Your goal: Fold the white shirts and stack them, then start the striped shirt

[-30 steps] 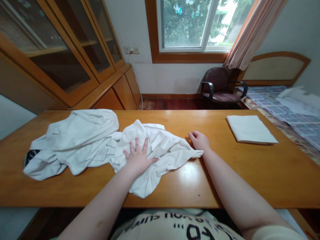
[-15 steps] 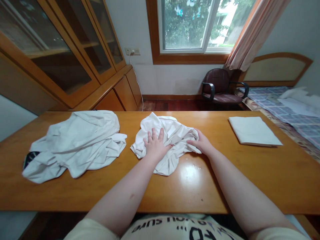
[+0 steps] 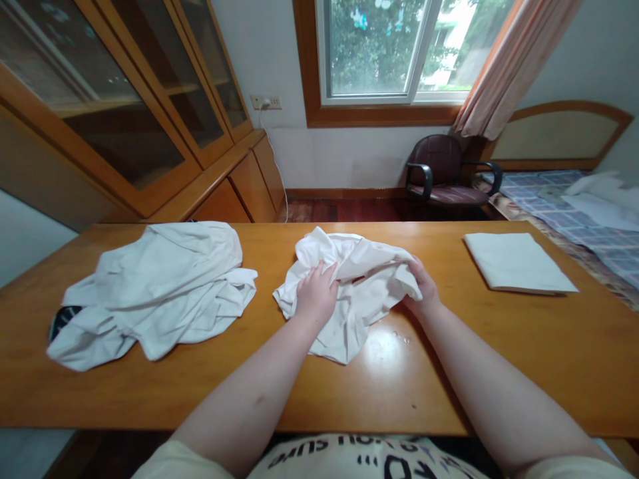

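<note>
A crumpled white garment lies at the middle of the wooden table. My left hand rests on its left part with the fingers curled into the cloth. On the garment's right edge my right hand grips the fabric, its fingers partly under a fold. A second rumpled white garment lies apart to the left, with something dark showing at its left end. A neatly folded white cloth sits at the table's right.
A dark red armchair stands beyond the table under the window. Wooden cabinets with glass doors line the left wall. A bed with a checked cover is at the right.
The middle garment was pulled away from the left pile and bunched toward the table's centre. My left hand went from flat to curled on it; my right hand moved onto its right edge.
</note>
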Motion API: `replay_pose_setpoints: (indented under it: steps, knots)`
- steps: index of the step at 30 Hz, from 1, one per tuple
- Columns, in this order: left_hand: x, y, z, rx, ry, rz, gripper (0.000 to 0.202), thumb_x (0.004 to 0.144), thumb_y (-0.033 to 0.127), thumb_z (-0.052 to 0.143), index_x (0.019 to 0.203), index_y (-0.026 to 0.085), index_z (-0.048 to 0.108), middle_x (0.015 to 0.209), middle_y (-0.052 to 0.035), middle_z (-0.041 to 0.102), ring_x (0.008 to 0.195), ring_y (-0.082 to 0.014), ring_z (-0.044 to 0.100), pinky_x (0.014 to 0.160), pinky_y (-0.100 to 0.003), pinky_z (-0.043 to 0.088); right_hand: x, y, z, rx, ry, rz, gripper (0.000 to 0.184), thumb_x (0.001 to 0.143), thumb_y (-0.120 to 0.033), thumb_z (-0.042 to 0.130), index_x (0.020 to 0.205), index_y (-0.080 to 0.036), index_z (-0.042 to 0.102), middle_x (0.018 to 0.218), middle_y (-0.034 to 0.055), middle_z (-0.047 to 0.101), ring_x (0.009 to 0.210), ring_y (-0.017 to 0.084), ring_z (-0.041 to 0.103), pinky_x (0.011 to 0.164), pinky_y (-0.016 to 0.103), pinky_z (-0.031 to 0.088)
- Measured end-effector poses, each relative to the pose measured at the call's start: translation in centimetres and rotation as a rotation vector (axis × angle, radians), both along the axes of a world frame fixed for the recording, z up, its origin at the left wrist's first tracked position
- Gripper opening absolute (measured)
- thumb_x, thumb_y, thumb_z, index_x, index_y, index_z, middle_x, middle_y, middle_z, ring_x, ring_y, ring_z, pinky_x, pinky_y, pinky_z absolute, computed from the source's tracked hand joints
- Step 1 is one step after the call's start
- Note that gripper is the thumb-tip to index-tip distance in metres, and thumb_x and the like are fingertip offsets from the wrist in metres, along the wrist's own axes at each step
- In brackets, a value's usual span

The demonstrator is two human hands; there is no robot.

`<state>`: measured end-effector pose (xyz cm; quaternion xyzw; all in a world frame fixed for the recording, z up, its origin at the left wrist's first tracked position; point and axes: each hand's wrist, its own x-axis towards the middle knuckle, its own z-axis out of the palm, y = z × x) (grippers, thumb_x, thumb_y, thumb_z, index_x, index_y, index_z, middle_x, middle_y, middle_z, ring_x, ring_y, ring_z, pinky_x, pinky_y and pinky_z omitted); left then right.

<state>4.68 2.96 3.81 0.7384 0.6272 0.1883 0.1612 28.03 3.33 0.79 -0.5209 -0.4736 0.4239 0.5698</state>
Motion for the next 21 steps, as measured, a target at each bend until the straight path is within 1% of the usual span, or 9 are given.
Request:
replay_pose_setpoints:
  steps: [3,5,7,9,12,14,16,18,21]
  knots:
    - [0.3,-0.6,-0.1,0.005,-0.319,-0.191,0.059,0.090,0.037,0.045,0.146,0.021,0.033,0.148,-0.0116,0.039,0.136,-0.0265,0.034,0.110,-0.042,0.027,-0.3,-0.9,0.1,0.105,0.086,0.151,0.069,0.074,-0.071,0.050,0.128,-0.029,0.048,0.124,0.0071,0.059,0.111,0.029,0.056,0.094,0.045,0.044]
    - [0.7,-1.0,-0.2,-0.009,-0.534,-0.302,0.082,0.084,0.044,0.057,0.151,0.019,0.017,0.150,-0.0136,0.034,0.137,-0.0267,0.032,0.111,-0.040,0.027,-0.6,-1.4,0.5,0.160,0.005,0.319,0.069,0.073,-0.071,0.054,0.129,-0.031,0.053,0.135,0.0042,0.054,0.126,0.030,0.046,0.105,0.046,0.034]
    - [1.2,-1.4,-0.5,-0.042,-0.653,-0.287,0.105,0.072,0.046,0.071,0.152,0.018,0.008,0.151,-0.0162,0.032,0.137,-0.0292,0.033,0.110,-0.042,0.029,-1.1,-1.5,1.0,0.203,-0.110,0.453,0.064,0.075,-0.072,0.051,0.123,-0.031,0.062,0.139,0.0017,0.050,0.136,0.030,0.033,0.113,0.046,0.021]
    - [1.7,-1.4,-0.9,-0.072,-0.708,-0.186,0.113,0.063,0.042,0.079,0.151,0.018,0.012,0.148,-0.0173,0.037,0.134,-0.0305,0.037,0.108,-0.043,0.032,-1.4,-1.5,1.5,0.213,-0.179,0.544,0.059,0.077,-0.071,0.049,0.116,-0.031,0.068,0.139,0.0011,0.052,0.139,0.030,0.028,0.115,0.046,0.013]
    - [2.1,-0.9,-1.4,-0.120,-0.794,-0.074,0.084,0.063,0.033,0.078,0.136,0.016,0.043,0.130,-0.0145,0.057,0.119,-0.0288,0.053,0.100,-0.042,0.040,-1.6,-1.5,1.4,0.155,-0.140,0.634,0.055,0.076,-0.068,0.053,0.106,-0.027,0.073,0.128,0.0040,0.061,0.133,0.030,0.038,0.114,0.046,0.014]
    - [2.0,-0.3,-1.7,-0.153,-0.850,-0.011,0.052,0.067,0.029,0.074,0.115,0.015,0.060,0.111,-0.0117,0.067,0.106,-0.0278,0.061,0.094,-0.040,0.045,-1.5,-1.4,0.8,0.106,-0.070,0.592,0.054,0.074,-0.069,0.054,0.092,-0.024,0.076,0.111,0.0069,0.070,0.123,0.031,0.049,0.111,0.047,0.022]
    - [1.7,0.2,-1.7,-0.170,-0.910,0.057,0.036,0.068,0.028,0.071,0.102,0.015,0.065,0.101,-0.0099,0.071,0.099,-0.0274,0.064,0.091,-0.040,0.046,-1.3,-1.1,0.2,0.086,0.015,0.419,0.052,0.073,-0.070,0.051,0.072,-0.023,0.073,0.090,0.0087,0.072,0.105,0.030,0.060,0.104,0.048,0.034]
    - [1.4,0.4,-1.5,-0.173,-1.012,0.118,0.036,0.067,0.028,0.071,0.100,0.015,0.066,0.099,-0.0086,0.072,0.098,-0.0268,0.064,0.091,-0.039,0.047,-0.9,-0.6,-0.4,0.070,0.107,0.176,0.046,0.076,-0.066,0.050,0.061,-0.024,0.062,0.072,0.0066,0.066,0.085,0.026,0.063,0.092,0.047,0.044]
    - [1.1,0.2,-0.9,-0.222,-1.266,0.142,0.040,0.063,0.030,0.071,0.100,0.016,0.068,0.098,-0.0080,0.072,0.097,-0.0264,0.065,0.088,-0.039,0.049,-0.3,0.3,-0.8,0.013,0.185,-0.079,0.028,0.076,-0.051,0.056,0.069,-0.024,0.053,0.073,0.0020,0.061,0.079,0.021,0.062,0.083,0.041,0.050]
